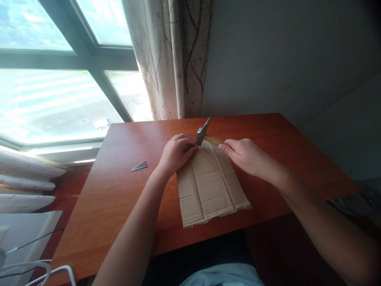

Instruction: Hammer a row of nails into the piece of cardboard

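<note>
Up close, a sheet of cardboard [208, 186] lies flat on the reddish-brown tabletop [119, 206], with its ragged near edge close to the tabletop's near rim. It is plain brown corrugated board, marked by several lengthwise creases and a fainter crosswise one.

At the sheet's 11 o'clock corner, the left hand [175, 153] is curled shut. Its thumb and fingertips pinch a thin dark nail [188, 147] that points toward the hammer; I cannot tell whether it holds more than one. At 1 o'clock of the sheet, the right hand [245, 157] is closed around the pale wooden handle of a hammer [205, 136], with the index finger stretched along the handle. The hammer's grey metal head sits at the sheet's 12 o'clock edge, face down just beside the nail, its other end tilted up and away.

At 9 o'clock from the left hand, well apart from it, a small bunch of loose nails [139, 166] lies on the bare wood. Farther back, at 12 o'clock, a patterned curtain [172, 59] hangs behind the tabletop's far edge. A window [59, 91] is at 10 o'clock and a grey wall [282, 59] at 2 o'clock.
</note>
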`<state>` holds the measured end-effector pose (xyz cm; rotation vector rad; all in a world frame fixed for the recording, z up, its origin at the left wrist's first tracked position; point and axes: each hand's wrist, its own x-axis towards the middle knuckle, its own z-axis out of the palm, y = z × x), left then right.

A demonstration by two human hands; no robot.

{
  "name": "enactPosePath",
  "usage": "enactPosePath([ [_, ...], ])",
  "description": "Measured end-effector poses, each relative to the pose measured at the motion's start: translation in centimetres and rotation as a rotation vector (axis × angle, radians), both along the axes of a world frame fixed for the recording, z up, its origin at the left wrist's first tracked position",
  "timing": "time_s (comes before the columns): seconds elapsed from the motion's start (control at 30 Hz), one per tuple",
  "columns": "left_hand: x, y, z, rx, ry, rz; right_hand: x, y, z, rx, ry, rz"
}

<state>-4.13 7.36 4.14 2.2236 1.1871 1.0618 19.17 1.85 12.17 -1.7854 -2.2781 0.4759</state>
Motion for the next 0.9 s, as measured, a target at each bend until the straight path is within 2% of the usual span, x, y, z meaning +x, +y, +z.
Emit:
enactPosePath([
  [0.4, -0.1, 0.2, -0.2, 0.003, -0.005, -0.016, 0.1, -0.3, 0.0, -0.027, 0.017, -0.01],
  [0.9, -0.7, 0.1, 0.4, 0.01, 0.049, -0.046, 1.0, -1.9, -1.6, -0.06, 0.03, -0.043],
])
